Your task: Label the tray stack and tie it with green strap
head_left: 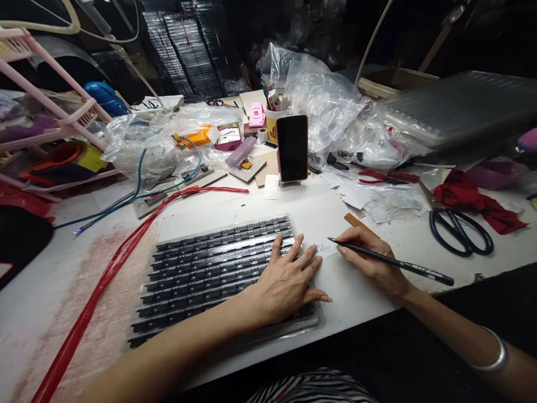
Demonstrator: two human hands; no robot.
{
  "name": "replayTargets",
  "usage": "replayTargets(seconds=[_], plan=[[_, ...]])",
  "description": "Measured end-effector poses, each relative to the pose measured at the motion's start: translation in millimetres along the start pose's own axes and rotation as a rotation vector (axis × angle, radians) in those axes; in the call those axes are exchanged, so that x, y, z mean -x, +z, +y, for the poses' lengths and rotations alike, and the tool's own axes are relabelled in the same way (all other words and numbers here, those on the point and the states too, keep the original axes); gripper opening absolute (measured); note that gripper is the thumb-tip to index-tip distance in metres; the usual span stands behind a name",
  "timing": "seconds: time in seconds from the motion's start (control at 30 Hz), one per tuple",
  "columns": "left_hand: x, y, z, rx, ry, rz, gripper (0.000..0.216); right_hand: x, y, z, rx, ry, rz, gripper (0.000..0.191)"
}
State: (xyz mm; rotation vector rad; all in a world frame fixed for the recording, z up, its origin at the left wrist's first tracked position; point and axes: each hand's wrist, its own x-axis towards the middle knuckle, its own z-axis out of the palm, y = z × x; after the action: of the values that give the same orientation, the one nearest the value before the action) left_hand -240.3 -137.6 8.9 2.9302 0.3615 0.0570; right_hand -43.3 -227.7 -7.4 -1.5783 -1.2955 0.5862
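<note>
My left hand lies flat, fingers spread, on the right end of a clear plastic tray filled with rows of black strips; its fingertips reach a small white paper slip on the table. My right hand grips a thin black pen, with the tip touching that slip, which bears some writing. A silver bangle circles my right wrist.
A phone stands upright behind the tray. Black scissors, a red cloth and red pliers lie at right. Red strapping and a blue cable cross the left. Crumpled plastic bags and a pink rack crowd the back.
</note>
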Motion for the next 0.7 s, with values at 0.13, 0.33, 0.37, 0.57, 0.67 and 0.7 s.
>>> replayTargets(seconds=[0.13,0.33,0.37,0.57,0.67,0.7], plan=[[0,1,0,0.026,0.0,-0.007,0.067,-1,-3,6,0.077,-0.004,-0.085,0.011],[1,1,0,0.025,0.005,0.001,0.067,-6,0,4,0.101,-0.069,-0.137,0.017],[1,1,0,0.024,0.006,0.002,0.067,-6,1,4,0.099,-0.077,-0.133,0.017],[0,2,1,0.005,0.008,-0.012,0.072,-2,9,2,0.091,-0.132,-0.192,0.018],[1,3,1,-0.01,0.021,-0.002,0.072,-2,10,3,0.1,-0.118,-0.216,0.018],[1,3,1,-0.011,0.023,-0.003,0.072,-2,11,4,0.104,-0.114,-0.22,0.018]])
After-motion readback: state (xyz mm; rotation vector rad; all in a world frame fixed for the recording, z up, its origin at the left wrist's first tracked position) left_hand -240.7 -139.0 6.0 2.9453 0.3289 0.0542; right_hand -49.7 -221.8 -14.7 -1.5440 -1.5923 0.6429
